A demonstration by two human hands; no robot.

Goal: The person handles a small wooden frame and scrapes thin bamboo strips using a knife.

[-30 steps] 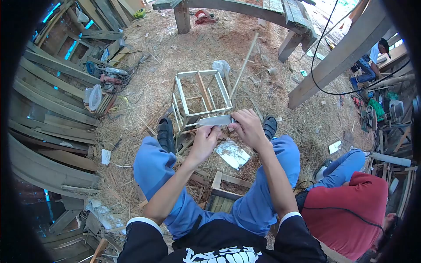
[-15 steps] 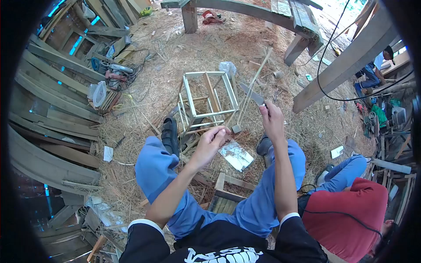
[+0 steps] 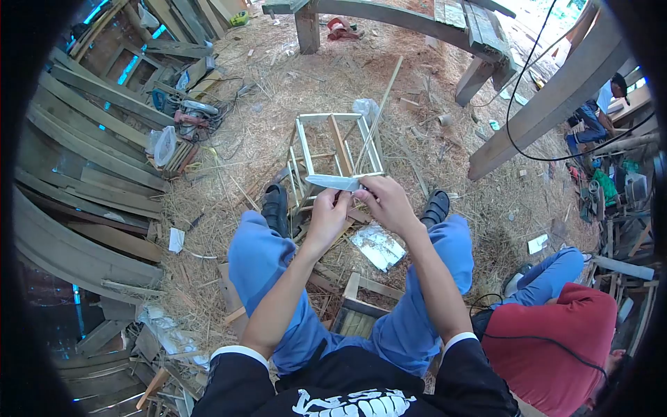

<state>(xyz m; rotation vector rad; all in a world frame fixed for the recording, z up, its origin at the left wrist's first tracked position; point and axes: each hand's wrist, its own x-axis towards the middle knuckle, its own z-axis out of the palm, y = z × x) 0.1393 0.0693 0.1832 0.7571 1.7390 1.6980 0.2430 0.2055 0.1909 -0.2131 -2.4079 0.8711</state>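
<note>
My right hand (image 3: 387,201) is wrapped round the handle of a knife (image 3: 333,182), whose wide pale blade points left above my left hand. The fingers of my left hand (image 3: 329,217) are pinched together just under the blade; what they hold is too small to make out. Both hands are close together over the near edge of a small wooden frame (image 3: 303,146) on the ground. Thin pale strips (image 3: 381,104) rise behind the knife, and I cannot tell whether either hand holds them.
A printed sheet (image 3: 379,247) and a wooden box (image 3: 361,306) lie between my legs. A person in red (image 3: 549,340) sits at right; another person (image 3: 594,118) is farther back. Power tools (image 3: 194,118) and boards (image 3: 104,177) are at left. A post (image 3: 549,97) slants at right.
Half a second ago my right hand held the knife up and away to the right. Now it is back beside my left hand, with the blade turned left. The thin strips stand at a different angle.
</note>
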